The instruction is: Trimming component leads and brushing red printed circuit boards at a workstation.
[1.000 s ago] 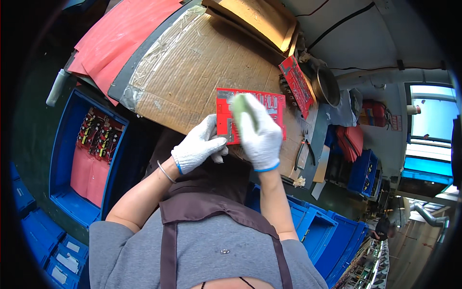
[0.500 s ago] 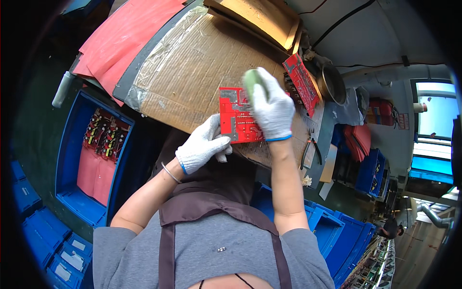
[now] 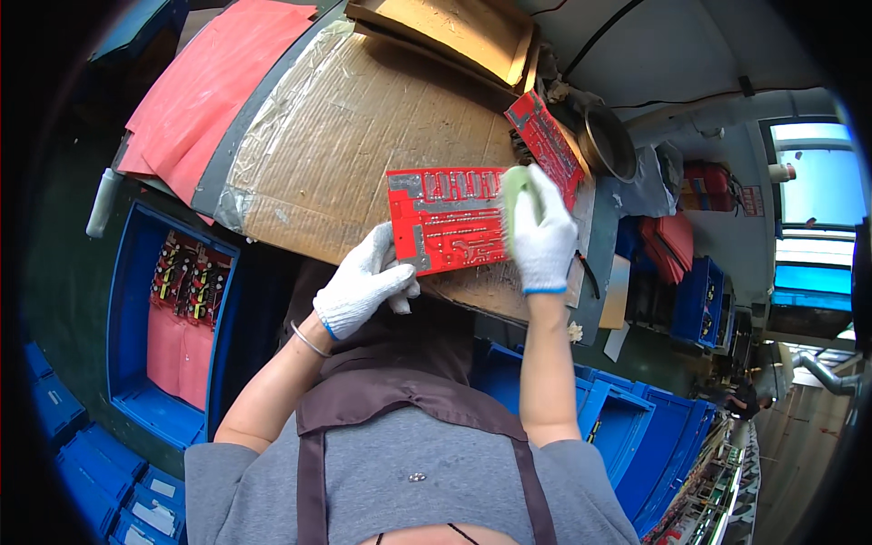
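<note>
My left hand (image 3: 363, 283), in a white knit glove, grips a red circuit board (image 3: 451, 211) by its lower left corner. The board's soldered underside faces up, above the cardboard-covered bench. My gloved right hand (image 3: 548, 241) is closed round a green brush (image 3: 516, 204). The bristles are against or just over the right part of the board; which of the two I cannot tell. Behind my right hand, a second red circuit board (image 3: 549, 141) leans at a slant.
Brown cardboard (image 3: 336, 118) covers the bench, with a cardboard tray (image 3: 445, 27) at its far side. Pink sheets (image 3: 204, 95) lie at the left. A round metal pan (image 3: 610, 143) stands far right. A blue crate (image 3: 173, 404) at left holds assembled boards and pink sheets.
My right hand and the brush have moved right across the board, uncovering its middle. The view has shifted slightly; my left hand keeps its hold.
</note>
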The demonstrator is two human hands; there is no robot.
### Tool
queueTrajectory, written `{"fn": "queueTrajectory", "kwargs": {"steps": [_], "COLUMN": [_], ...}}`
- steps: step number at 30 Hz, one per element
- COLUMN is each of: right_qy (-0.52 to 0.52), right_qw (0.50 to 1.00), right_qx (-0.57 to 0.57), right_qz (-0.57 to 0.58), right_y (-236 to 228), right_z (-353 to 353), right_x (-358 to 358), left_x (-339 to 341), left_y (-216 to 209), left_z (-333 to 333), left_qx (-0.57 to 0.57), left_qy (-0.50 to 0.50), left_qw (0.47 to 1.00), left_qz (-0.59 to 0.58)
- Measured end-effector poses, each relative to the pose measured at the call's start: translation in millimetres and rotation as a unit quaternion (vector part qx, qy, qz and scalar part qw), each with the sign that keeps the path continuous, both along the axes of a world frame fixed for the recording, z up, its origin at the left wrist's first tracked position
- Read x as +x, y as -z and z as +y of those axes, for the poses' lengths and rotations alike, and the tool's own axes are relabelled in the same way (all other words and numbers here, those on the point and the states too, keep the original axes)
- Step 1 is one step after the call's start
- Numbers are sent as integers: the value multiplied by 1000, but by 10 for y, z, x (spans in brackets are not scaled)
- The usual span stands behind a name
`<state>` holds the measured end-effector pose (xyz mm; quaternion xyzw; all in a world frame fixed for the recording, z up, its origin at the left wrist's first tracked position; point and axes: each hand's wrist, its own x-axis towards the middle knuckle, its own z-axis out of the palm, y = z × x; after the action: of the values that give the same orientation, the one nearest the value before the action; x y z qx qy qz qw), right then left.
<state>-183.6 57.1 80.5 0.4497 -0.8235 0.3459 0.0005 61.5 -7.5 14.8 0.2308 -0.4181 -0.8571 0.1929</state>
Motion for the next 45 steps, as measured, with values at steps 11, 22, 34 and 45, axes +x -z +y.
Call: {"fn": "queueTrajectory", "kwargs": {"steps": [11, 22, 34, 45], "right_qy": [16, 41, 30, 70], "right_qw": [997, 999, 999, 993], "right_qx": [-56, -1, -32, -75], "right_qz": [-58, -13, 5, -59], "right_y": [210, -15, 37, 179], "right_z": [-69, -185, -27, 644], "right_x": [-546, -373, -248, -113], "left_x": [-38, -17, -35, -79], "left_y": [-31, 30, 15, 8], "left_z": [32, 35, 42, 53], "left_qx": [-7, -7, -3, 31], "left_qy": [-13, -18, -13, -70], "left_qw": [999, 1000, 1000, 995], "left_qz": [-32, -19, -14, -62]}}
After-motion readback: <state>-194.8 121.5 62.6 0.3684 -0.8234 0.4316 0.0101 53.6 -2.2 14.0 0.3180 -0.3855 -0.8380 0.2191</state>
